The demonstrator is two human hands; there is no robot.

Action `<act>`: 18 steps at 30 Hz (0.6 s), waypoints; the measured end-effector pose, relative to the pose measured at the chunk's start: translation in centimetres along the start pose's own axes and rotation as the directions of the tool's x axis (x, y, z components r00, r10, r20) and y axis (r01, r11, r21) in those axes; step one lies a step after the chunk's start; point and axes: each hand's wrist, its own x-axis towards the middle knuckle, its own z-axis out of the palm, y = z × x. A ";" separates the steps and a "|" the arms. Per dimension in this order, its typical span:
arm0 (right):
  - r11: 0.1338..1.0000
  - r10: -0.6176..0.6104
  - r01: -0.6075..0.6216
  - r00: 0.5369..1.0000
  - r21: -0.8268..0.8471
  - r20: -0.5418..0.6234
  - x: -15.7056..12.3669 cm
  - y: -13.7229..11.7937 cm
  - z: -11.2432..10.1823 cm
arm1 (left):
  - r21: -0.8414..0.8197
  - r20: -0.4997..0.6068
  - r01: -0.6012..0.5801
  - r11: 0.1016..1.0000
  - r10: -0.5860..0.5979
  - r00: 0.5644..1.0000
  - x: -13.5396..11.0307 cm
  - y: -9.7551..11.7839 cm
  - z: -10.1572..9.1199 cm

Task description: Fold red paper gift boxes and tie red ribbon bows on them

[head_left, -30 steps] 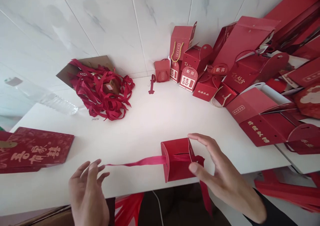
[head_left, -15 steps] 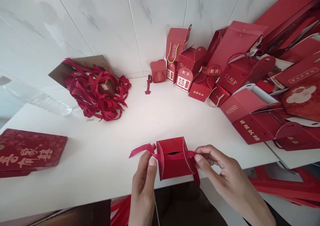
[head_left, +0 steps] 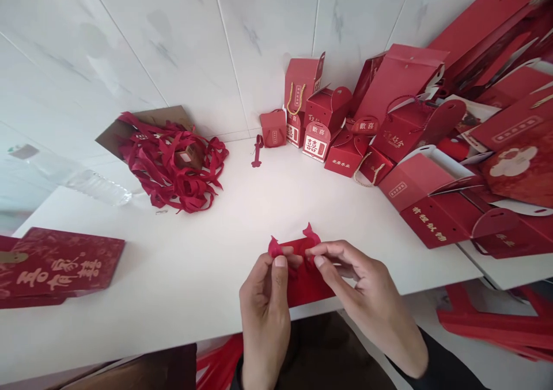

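Note:
A small red gift box (head_left: 307, 289) sits at the table's front edge, partly covered by both hands. My left hand (head_left: 268, 289) pinches one end of a red ribbon (head_left: 273, 246) above the box's left side. With thumb and fingertips, my right hand (head_left: 354, 275) grips the other ribbon end (head_left: 310, 233) over the box's right part. Both ends stick up beyond the fingers. The ribbon's middle and the box's top slot are hidden behind the fingers.
A cardboard box (head_left: 173, 115) spills a heap of red ribbons (head_left: 181, 177) at the back left. Beside it lies a clear plastic bottle (head_left: 99, 187). A flat red printed bag (head_left: 73, 266) rests at left. Several red gift boxes (head_left: 345, 155) crowd the back right.
Both hands have moved inward, bringing the ribbon ends from the box's two sides to above its top. The ends now point up instead of outward.

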 end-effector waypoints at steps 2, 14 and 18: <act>0.997 -0.065 0.064 0.998 -0.042 -0.021 0.4 -0.6 -0.2 | 0.023 0.041 0.016 1.000 -0.017 0.999 0.2 0.4 -0.1; 0.749 -0.468 0.551 0.833 -0.368 0.296 3.9 -1.8 -1.4 | 0.016 0.150 0.061 0.998 -0.063 0.987 0.9 1.3 -0.4; 0.689 -0.521 0.580 0.813 -0.435 0.259 3.7 -1.9 -2.5 | -0.029 0.191 0.087 0.996 -0.080 0.978 1.1 1.1 -0.8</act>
